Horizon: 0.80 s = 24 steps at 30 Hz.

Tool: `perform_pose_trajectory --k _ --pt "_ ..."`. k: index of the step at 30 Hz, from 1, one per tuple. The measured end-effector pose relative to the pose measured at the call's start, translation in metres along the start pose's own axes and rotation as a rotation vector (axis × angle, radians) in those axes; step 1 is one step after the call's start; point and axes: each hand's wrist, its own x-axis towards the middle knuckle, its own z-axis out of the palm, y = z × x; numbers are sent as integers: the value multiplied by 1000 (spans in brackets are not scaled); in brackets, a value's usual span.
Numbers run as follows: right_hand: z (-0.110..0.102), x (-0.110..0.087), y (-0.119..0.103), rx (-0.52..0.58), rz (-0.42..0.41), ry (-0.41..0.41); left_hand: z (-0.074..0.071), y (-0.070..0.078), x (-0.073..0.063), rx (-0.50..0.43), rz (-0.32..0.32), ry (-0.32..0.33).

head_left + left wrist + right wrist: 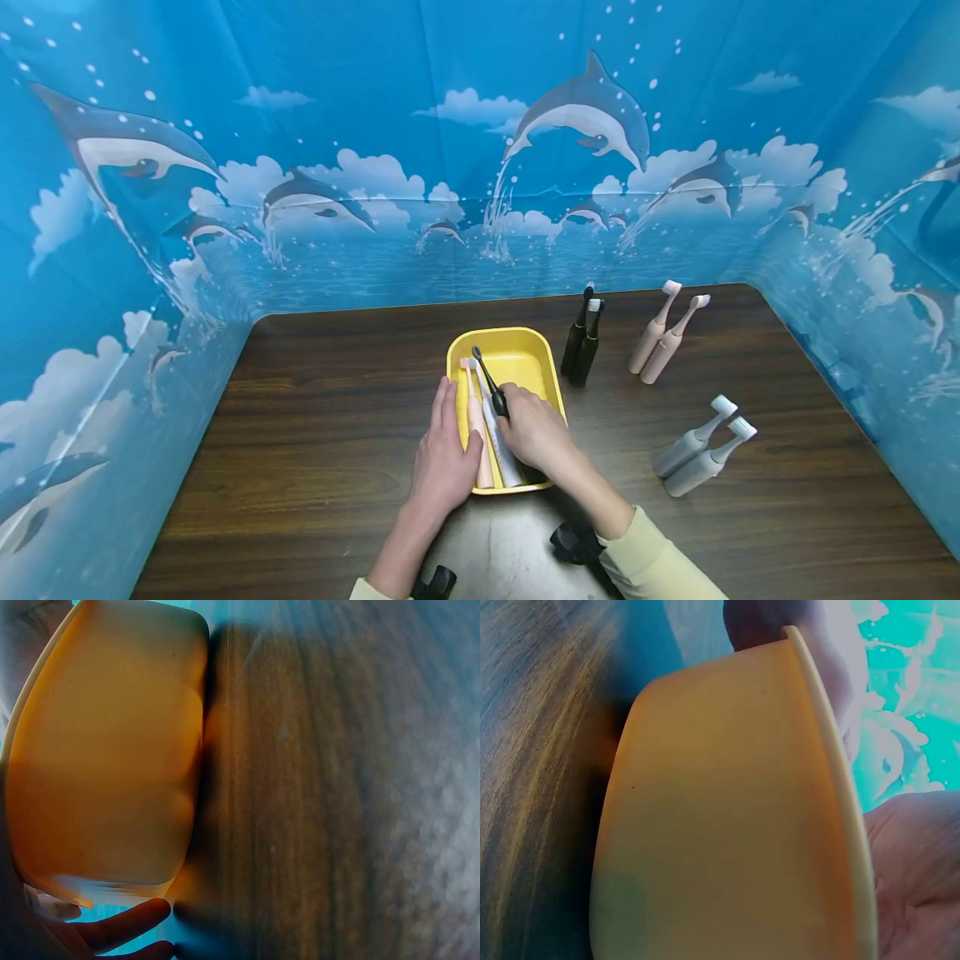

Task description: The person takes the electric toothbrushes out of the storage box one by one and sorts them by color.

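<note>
A yellow tray (540, 348) stands on the table, its outer wall filling much of both wrist views. Inside, a pink electric toothbrush (477, 425) and a pale grey electric toothbrush (501, 446) lie side by side, brush heads toward the far end. My left hand (447, 454) holds the tray's left side, thumb over the rim by the pink handle; its fingers (131, 927) extend outside the wall. With my right hand (536, 425) reaching over the tray, I grip a black electric toothbrush (491, 385) beside the grey one; its lower handle is hidden under the hand.
Right of the tray stand two black electric toothbrushes (587, 343), two pink electric toothbrushes (662, 350) and two grey electric toothbrushes (693, 467), all upright in pairs. A dolphin-print backdrop (337, 258) rises behind and at the sides of the wooden table (315, 433).
</note>
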Motion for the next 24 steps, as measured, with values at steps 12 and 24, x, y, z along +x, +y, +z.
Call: perform_pose_trajectory --k 12,24 --pt "-5 -6 3 92 -12 49 0 0 0 3 -17 -21" --pt "-12 -14 1 163 -20 116 1 0 1 -1 -37 -36"
